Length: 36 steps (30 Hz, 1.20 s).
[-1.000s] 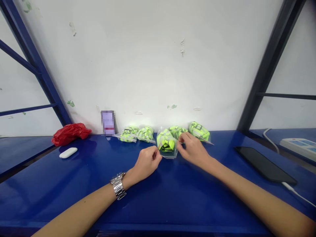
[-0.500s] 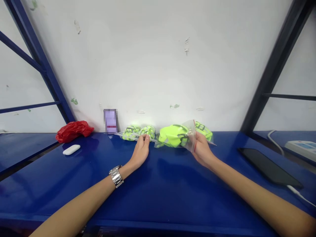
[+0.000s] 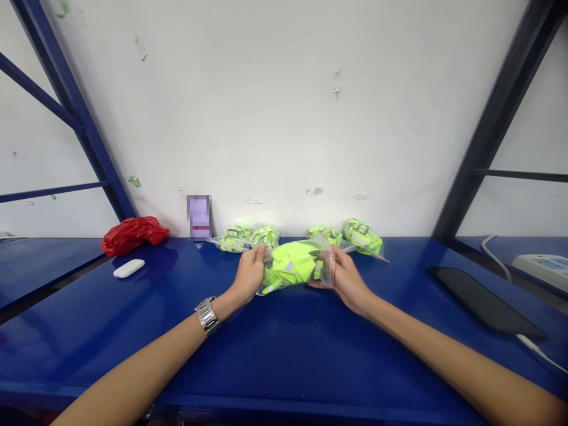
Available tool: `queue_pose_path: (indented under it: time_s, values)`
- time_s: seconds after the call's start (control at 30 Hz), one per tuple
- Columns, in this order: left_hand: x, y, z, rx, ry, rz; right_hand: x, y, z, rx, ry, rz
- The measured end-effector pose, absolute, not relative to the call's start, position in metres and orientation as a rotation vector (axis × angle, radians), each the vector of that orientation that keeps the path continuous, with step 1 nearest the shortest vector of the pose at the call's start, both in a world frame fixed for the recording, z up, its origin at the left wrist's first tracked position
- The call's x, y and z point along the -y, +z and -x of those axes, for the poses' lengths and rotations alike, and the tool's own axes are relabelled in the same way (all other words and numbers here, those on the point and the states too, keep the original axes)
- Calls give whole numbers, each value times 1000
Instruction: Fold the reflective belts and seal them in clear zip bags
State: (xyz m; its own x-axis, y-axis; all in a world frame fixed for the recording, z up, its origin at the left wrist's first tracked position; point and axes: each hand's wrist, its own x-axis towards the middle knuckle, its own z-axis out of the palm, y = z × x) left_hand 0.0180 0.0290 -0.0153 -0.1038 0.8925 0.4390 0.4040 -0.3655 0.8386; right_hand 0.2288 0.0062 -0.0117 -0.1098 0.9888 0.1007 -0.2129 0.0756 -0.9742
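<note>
- Blue-painted metal desk [image 3: 284,355] fills the lower frame and stands against a white wall between dark uprights.
- Black phone [image 3: 483,302] lies flat on the right with a cable plugged in, well apart from both hands.
- Red plastic bag [image 3: 133,232] sits crumpled at the back left, against the wall.
- Clear bag [image 3: 295,267], stuffed with neon-yellow fabric, is held lengthwise at centre, just above the desk and near the wall.
- More filled bags line the wall: the left pair of bags [image 3: 248,238] behind the left hand, the right pair of bags [image 3: 355,235] behind the right hand.
- Left hand [image 3: 249,275]: grip pressed together on the clear bag's left end, fingers curled over the top.
- Right hand [image 3: 348,281]: grip pinching the right end, where a red zip strip [image 3: 333,275] runs beside the thumb.
- White case [image 3: 128,268] lies on the left of the desk, near the red plastic bag.
- Steel wristwatch [image 3: 206,315] is on the left wrist.
- Judgement: the step in hand is holding the filled bag at both ends, with its mouth toward the right hand. I cannot tell whether the seal is shut.
- Judgement: further handling calls for firm pinches at both ends, since the film looks slick and the contents bulge. The strip lies within reach of the right fingertips.
</note>
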Motion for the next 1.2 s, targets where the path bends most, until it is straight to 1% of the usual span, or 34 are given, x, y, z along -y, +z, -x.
queue_pose_path:
  time_s: [0.17, 0.27, 0.43, 0.63, 0.73, 0.9, 1.03, 1.2]
  values:
    - [-34, -3, -2, -1659, 1529, -1936, -9, -16, -235, 1393, 1483, 862]
    - [-34, 1, -1, -1747, 1528, -2037, -7, -17, -236, 1548, 1499, 850]
    - [-29, -1, -5, -1866, 1439, -2171, -3, -16, -230, 1572, 1323, 982]
    - [-23, -3, -10, -1977, 1272, -2271, -2, -18, -222, 1493, 1055, 966]
    - [-24, -2, -11, -1977, 1258, -2316, -9, -21, -223, 1437, 974, 992]
    - [-32, 11, -3, -2012, 1400, -2254, -26, -22, -239, 1303, 831, 1159]
    - [-43, 31, 24, -2098, 1597, -2042, -34, -20, -257, 1266, 693, 1226]
    - [-62, 55, 62, -2121, 1810, -1645, -35, -18, -263, 1386, 717, 1227]
